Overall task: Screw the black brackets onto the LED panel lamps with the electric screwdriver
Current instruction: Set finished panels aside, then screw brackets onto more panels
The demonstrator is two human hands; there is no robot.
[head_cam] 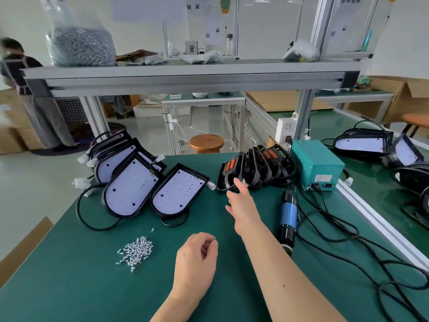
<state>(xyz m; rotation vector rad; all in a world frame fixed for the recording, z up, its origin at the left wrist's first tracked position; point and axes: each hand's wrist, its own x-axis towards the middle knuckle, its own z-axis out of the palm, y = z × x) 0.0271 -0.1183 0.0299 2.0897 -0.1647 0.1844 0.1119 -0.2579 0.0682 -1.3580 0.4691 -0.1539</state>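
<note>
A row of black brackets (257,168) with orange inserts leans at the back middle of the green table (81,287). My right hand (241,201) stretches out with straight fingers, its fingertips at the nearest bracket. My left hand (197,259) hovers over the table with fingers loosely curled, holding nothing visible. Several LED panel lamps (178,194) with white faces lie stacked at the left, black cables under them. The electric screwdriver (288,214), blue and black, lies to the right of my right arm. A pile of silver screws (137,252) sits left of my left hand.
A teal power box (318,166) stands behind the screwdriver with black cables (336,231) trailing right. More lamps (362,142) lie on the neighbouring table. An aluminium shelf (185,73) overhead holds a bag of screws. A person stands far left; a wooden stool (206,142) is beyond the table.
</note>
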